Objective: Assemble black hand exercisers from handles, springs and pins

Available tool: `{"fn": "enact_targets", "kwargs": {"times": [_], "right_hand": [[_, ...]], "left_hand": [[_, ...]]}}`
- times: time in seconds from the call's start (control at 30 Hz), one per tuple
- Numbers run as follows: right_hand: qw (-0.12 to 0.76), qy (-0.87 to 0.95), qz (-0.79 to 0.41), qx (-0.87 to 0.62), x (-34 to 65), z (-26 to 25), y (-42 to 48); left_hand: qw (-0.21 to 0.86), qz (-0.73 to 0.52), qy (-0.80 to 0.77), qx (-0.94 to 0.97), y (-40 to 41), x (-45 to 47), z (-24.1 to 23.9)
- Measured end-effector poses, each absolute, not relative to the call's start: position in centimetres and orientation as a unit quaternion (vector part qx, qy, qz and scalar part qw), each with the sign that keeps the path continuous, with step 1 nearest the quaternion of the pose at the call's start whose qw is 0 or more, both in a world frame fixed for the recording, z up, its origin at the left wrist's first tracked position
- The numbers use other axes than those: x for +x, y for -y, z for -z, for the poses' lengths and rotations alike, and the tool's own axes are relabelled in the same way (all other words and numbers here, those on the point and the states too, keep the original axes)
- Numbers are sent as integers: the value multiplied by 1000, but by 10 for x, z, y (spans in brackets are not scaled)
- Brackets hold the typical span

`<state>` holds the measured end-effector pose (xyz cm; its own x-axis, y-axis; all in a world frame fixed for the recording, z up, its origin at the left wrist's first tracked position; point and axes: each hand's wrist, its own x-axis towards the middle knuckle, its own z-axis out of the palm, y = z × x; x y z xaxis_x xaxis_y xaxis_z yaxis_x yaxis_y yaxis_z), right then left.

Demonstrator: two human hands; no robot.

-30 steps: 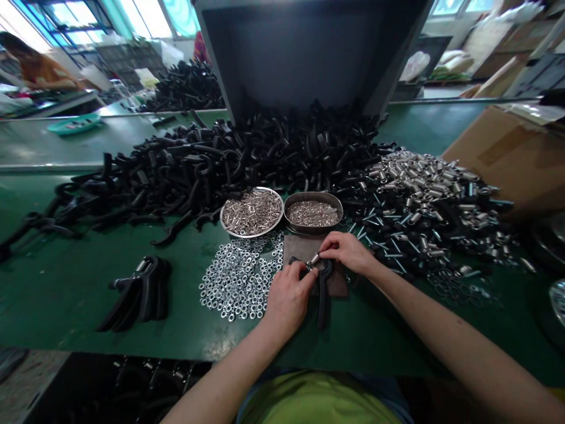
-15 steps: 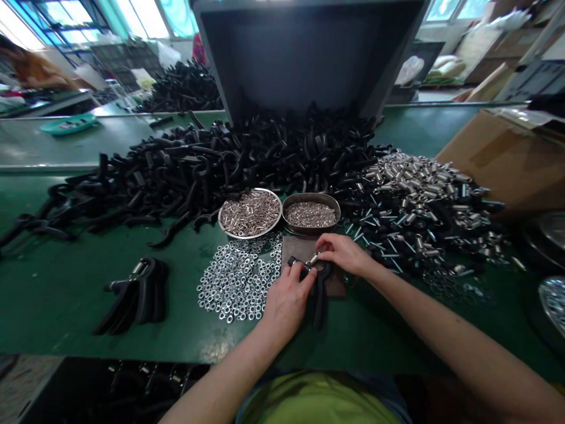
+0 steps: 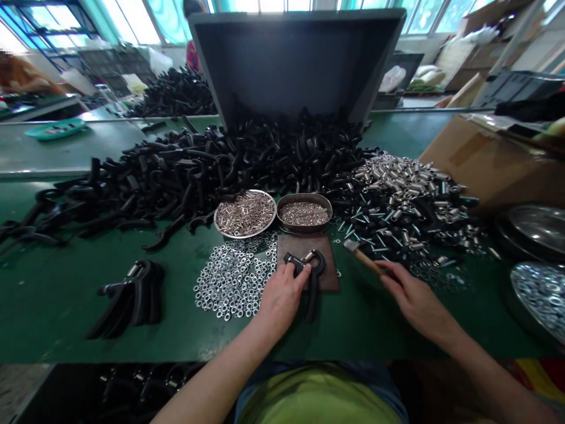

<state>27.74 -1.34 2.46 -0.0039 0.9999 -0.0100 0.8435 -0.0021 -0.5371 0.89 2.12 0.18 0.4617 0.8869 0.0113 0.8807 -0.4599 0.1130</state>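
My left hand [image 3: 281, 298] pinches a black plastic spring clamp [image 3: 317, 265] and presses it down on a square brown metal plate [image 3: 332, 280]. A silver coil spring [image 3: 308, 257] sits between the clamp's two curved parts. One black handle reaches past the plate's near edge. To the right, my right hand [image 3: 412, 297] is closed around the wooden handle of a small hammer [image 3: 368, 261]. The hammer's metal head is just right of the plate, apart from the clamp. Left of the plate lies a spread of silver nuts or rings [image 3: 233, 280].
Two dishes, one of small pins [image 3: 245, 213] and one of tiny metal pieces [image 3: 304, 213], stand behind the plate. Black clamp parts [image 3: 176, 171] heap up behind; springs [image 3: 406, 179] pile at right. Several put-together clamps [image 3: 148, 294] lie left. A cardboard box [image 3: 477, 156] stands right.
My right hand has let go of the clamp's spring area and moved right, where it now holds the hammer. My left hand stays on the clamp. The view has shifted slightly.
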Motion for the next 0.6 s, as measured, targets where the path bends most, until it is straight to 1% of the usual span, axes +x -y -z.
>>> {"fn": "enact_targets", "kwargs": {"times": [0.03,0.1,0.13,0.17,0.2,0.3,0.33,0.37,0.47,0.5,0.53,0.6], "right_hand": [[247,679,-221,-655,266,-36,11],[350,663,-224,-623,245,-50,6],[373,664,-214,-612,238,-51,3],[371,675,-206,-604,233,-49,-1],[343,694,-203,-599,230,-45,-5],[218,738,-223,-599,230,-36,-14],[206,738,-224,-602,231,-37,-15],[219,734,-217,-605,232,-38,-14],[311,720,-169,-597,232,-39,-9],[312,724,-164,-593,232,-36,-8],[292,731,-167,-593,231,-31,-9],[214,743,-195,-603,230,-20,-13]], "left_hand": [[44,-37,-518,854,-21,9,-2],[42,-45,-517,854,-20,10,-2],[41,-49,-518,853,-19,11,-3],[41,-53,-519,852,-19,11,-3],[39,-57,-519,852,-19,11,-2],[34,-59,-520,852,-18,10,-1],[33,-59,-519,852,-18,10,0],[34,-61,-519,852,-18,10,1],[38,-70,-518,852,-18,10,3],[38,-72,-518,852,-18,10,4],[37,-74,-519,851,-18,10,5],[34,-80,-521,849,-17,10,6]]}}
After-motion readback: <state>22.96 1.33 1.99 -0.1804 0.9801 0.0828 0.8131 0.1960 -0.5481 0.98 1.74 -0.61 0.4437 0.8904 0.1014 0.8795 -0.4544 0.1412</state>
